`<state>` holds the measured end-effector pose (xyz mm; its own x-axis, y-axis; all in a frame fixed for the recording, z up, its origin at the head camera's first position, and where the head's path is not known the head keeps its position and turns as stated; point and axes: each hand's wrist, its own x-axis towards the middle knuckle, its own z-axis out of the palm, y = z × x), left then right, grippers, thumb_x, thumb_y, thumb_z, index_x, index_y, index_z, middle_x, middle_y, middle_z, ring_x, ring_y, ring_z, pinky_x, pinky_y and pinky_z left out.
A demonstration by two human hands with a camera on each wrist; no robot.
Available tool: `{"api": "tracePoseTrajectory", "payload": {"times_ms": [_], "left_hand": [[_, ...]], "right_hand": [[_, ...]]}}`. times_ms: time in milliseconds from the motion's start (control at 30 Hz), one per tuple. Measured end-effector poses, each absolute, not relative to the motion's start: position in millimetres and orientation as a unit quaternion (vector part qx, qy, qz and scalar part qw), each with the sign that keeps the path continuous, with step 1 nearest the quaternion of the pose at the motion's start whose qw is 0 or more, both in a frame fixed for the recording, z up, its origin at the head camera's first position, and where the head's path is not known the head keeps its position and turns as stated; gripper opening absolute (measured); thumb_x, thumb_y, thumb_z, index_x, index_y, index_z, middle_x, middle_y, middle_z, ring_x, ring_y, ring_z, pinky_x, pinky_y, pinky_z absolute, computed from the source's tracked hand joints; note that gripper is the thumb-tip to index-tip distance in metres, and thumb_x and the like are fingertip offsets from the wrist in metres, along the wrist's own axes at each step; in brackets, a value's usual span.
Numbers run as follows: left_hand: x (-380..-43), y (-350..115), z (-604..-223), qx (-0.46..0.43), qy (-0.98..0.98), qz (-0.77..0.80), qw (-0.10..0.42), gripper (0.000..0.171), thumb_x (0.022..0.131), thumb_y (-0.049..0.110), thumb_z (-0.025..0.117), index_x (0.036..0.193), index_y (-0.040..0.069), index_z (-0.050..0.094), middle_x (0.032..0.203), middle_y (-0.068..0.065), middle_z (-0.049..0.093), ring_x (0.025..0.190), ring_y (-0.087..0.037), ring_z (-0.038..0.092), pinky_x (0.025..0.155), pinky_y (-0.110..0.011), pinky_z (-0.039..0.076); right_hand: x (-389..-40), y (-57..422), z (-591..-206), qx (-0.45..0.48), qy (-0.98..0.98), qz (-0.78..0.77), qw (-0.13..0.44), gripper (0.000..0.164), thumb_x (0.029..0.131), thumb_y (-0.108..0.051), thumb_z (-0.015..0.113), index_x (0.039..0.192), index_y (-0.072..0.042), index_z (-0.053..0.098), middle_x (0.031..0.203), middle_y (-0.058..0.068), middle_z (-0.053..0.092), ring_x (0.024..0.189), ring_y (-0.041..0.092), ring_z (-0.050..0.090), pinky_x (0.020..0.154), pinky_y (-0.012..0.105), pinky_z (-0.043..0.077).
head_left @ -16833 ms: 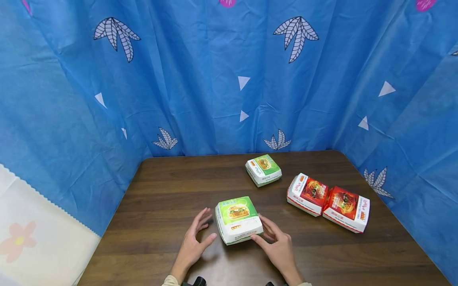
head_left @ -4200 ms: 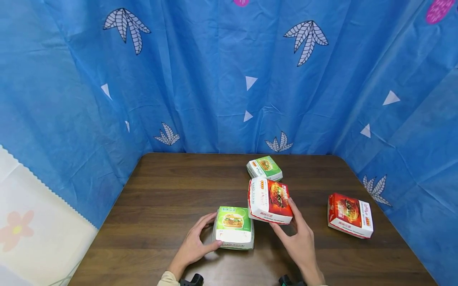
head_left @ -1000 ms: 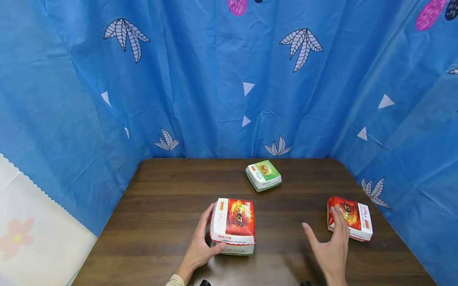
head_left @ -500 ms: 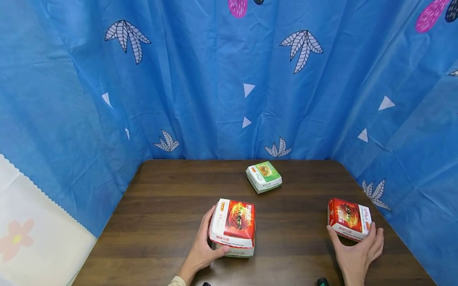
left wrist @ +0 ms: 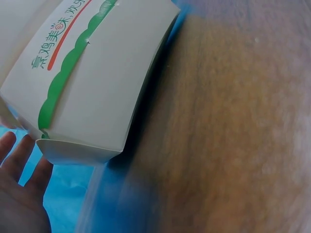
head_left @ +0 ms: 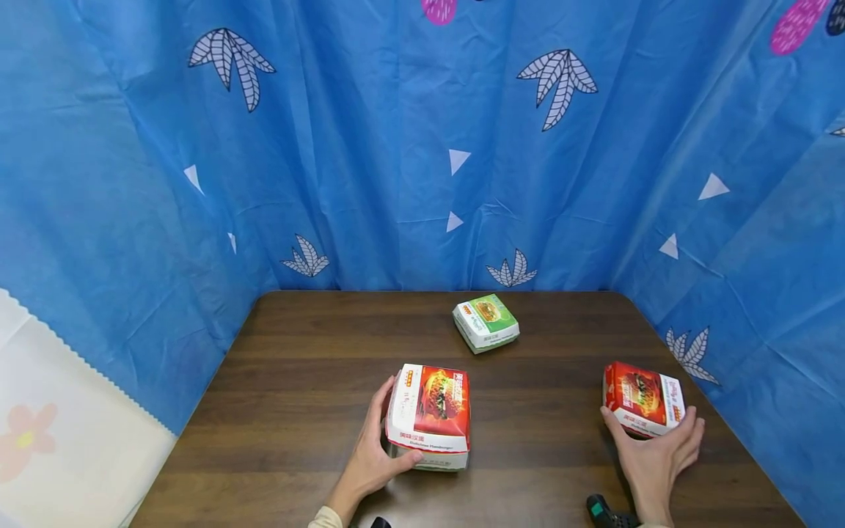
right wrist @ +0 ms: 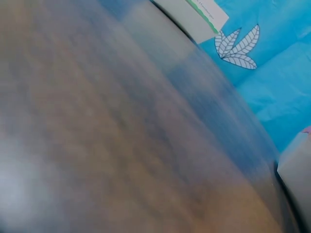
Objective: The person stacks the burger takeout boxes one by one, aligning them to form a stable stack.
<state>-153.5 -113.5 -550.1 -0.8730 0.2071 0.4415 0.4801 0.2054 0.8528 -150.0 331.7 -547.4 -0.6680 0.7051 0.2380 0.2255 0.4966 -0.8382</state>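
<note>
Near the front middle of the table, a red-and-white burger box sits on top of a green-and-white burger box, which is mostly hidden in the head view. My left hand holds the stack at its left corner, thumb on the front and fingers along the left side. The lower box's green-edged side fills much of the left wrist view, with the fingers beside it. At the right, my right hand grips a second red burger box, thumb at its left front and fingers round its right side.
Another green-and-white burger box stands towards the back of the brown wooden table. A blue curtain encloses the back and sides. A white cloth with an orange flower hangs at the left.
My right hand has put one red box on the green box at the front, then moved right and taken hold of the other red box. My left hand has come to hold the stack.
</note>
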Motion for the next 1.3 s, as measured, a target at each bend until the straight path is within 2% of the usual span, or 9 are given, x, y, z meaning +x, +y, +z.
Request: {"api": "tracePoseTrajectory", "payload": {"times_ms": [133,300,533,733,1133,1300], "left_hand": [[-153.2,-113.2,-549.6,-0.226,-0.769,-0.586,0.121,0.115,0.076,0.038,0.089,0.165,0.02,0.019,0.165,-0.004,0.033,0.144,-0.014,0.04,0.118,-0.025,0.034],[-152.8,-113.5,-549.7,-0.228,-0.768,-0.585,0.124,0.114,0.076,0.038,0.088,0.165,0.021,0.019,0.165,-0.004,0.033,0.143,-0.014,0.041,0.117,-0.024,0.034],[-153.7,-114.2,-548.7,-0.232,-0.771,-0.579,0.127,0.112,0.076,0.04,0.088,0.165,0.021,0.021,0.164,-0.004,0.034,0.141,-0.015,0.043,0.116,-0.026,0.036],[-153.5,-114.5,-549.2,-0.228,-0.773,-0.578,0.128,0.112,0.076,0.044,0.088,0.164,0.021,0.022,0.164,-0.004,0.034,0.141,-0.015,0.043,0.116,-0.027,0.036],[-152.7,-114.1,-548.8,-0.232,-0.77,-0.579,0.136,0.11,0.076,0.036,0.088,0.164,0.021,0.024,0.16,-0.004,0.037,0.133,-0.015,0.047,0.111,-0.028,0.041],[-153.6,-114.1,-549.4,-0.234,-0.768,-0.58,0.141,0.11,0.076,0.038,0.088,0.164,0.02,0.024,0.16,-0.004,0.038,0.132,-0.015,0.048,0.111,-0.029,0.042]], "right_hand": [[-153.9,334.1,-548.5,-0.285,-0.814,0.409,0.297,0.129,0.078,-0.043,0.087,0.165,-0.014,-0.003,0.168,0.019,0.0,0.154,0.043,0.0,0.124,0.065,-0.002],[-156.2,335.0,-547.5,-0.3,-0.812,0.416,0.28,0.126,0.08,-0.046,0.085,0.165,-0.014,-0.002,0.165,0.023,0.005,0.149,0.048,0.008,0.124,0.066,0.004],[-156.9,331.8,-545.1,-0.308,-0.809,0.434,0.249,0.125,0.082,-0.049,0.082,0.165,-0.014,-0.005,0.166,0.023,0.003,0.151,0.047,0.008,0.126,0.065,0.006],[-158.0,319.1,-538.5,-0.308,-0.808,0.453,0.218,0.12,0.087,-0.05,0.077,0.165,-0.014,-0.007,0.166,0.024,0.004,0.151,0.05,0.01,0.123,0.069,0.011],[-154.7,289.1,-515.0,-0.201,-0.826,0.476,0.227,0.12,0.082,-0.036,0.085,0.166,-0.019,0.001,0.167,0.022,0.013,0.15,0.046,0.018,0.122,0.07,0.014],[-153.9,278.1,-500.0,-0.143,-0.834,0.478,0.235,0.116,0.081,-0.026,0.088,0.165,-0.018,0.009,0.164,0.017,0.015,0.145,0.041,0.021,0.12,0.068,0.024]]}}
